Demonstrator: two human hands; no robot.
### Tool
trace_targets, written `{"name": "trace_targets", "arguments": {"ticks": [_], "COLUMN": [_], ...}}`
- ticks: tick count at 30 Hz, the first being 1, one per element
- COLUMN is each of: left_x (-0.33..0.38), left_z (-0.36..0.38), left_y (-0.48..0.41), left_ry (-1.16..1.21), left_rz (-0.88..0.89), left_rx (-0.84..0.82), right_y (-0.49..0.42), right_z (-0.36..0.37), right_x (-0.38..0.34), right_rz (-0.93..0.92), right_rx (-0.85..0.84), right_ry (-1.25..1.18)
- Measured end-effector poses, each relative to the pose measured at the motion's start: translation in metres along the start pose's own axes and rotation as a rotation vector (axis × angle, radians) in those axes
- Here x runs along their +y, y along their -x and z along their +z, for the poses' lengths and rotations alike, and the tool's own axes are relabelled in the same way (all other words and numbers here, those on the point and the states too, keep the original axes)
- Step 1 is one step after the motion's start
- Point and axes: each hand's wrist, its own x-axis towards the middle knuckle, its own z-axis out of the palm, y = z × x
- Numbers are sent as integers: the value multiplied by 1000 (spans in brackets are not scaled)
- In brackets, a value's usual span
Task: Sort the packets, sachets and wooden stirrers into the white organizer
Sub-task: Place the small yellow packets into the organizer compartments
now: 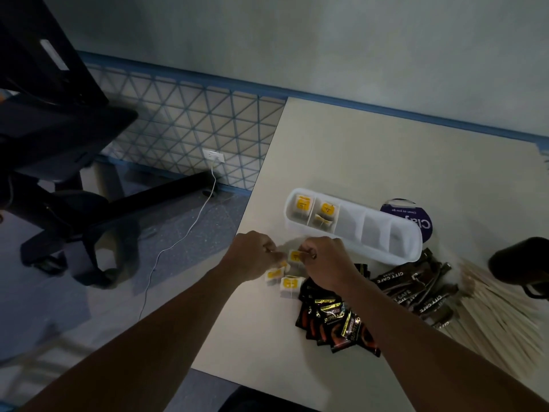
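The white organizer [353, 243] lies on the table with several compartments; its two left ones hold yellow-labelled tea bags [303, 205], the others look bare. In front of it my right hand [326, 263] pinches a tea bag [295, 256] by its top. My left hand [255, 254] is closed beside it, fingertips on another tea bag; two more loose tea bags [289, 285] lie just below. Black coffee sachets [335, 322], brown stick packets [416, 289] and a heap of wooden stirrers [499, 316] lie to the right.
A round purple-lidded tub [416, 217] stands behind the organizer and a dark mug [520, 263] at the right edge. The table's left edge runs close to my left hand. On the floor are a black office chair [59, 179] and a white cable [178, 245].
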Motion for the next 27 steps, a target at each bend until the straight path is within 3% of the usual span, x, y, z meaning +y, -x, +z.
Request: {"name": "trace_targets", "arguments": {"ticks": [5, 15, 21, 27], "left_x": [8, 5, 9, 6], "left_z": [3, 0, 0, -4], "left_y": [-6, -4, 4, 11], "left_ry": [-80, -185, -115, -124], "left_rz": [28, -30, -66, -72], "left_rx": [4, 171, 105, 13], "right_y": [-4, -6, -8, -12], "right_z": [-5, -6, -4, -2], "right_x": [4, 2, -12, -20], "right_rz": [11, -48, -27, 54], "right_rx": [-34, -12, -182, -193], "right_ry": [13, -51, -3, -7]}}
